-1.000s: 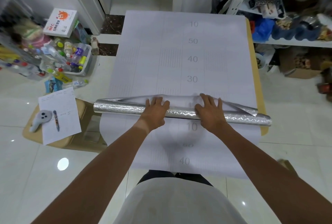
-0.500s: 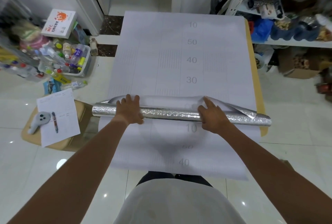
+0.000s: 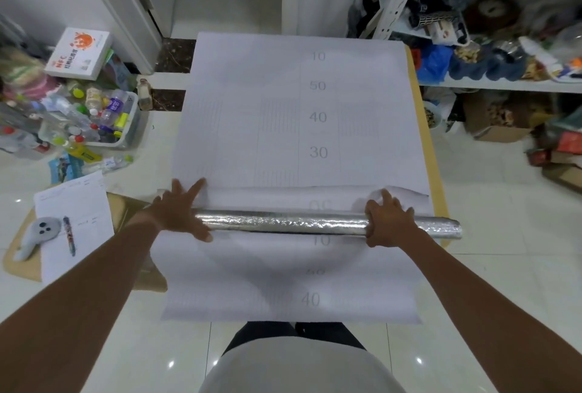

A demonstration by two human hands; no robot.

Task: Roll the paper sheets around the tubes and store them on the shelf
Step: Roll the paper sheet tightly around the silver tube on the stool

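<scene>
Crinkled silver foil tube (image 3: 283,224) lies across the white numbered paper sheet (image 3: 299,128) on the table (image 3: 425,147). Left hand (image 3: 181,213) presses it with fingers splayed flat. Right hand (image 3: 389,219) curls over the tube, gripping it.

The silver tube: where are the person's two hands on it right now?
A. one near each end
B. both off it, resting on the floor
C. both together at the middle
A: the left hand lies spread over the silver tube's left end, while the right hand curls round it near the right end.
</scene>
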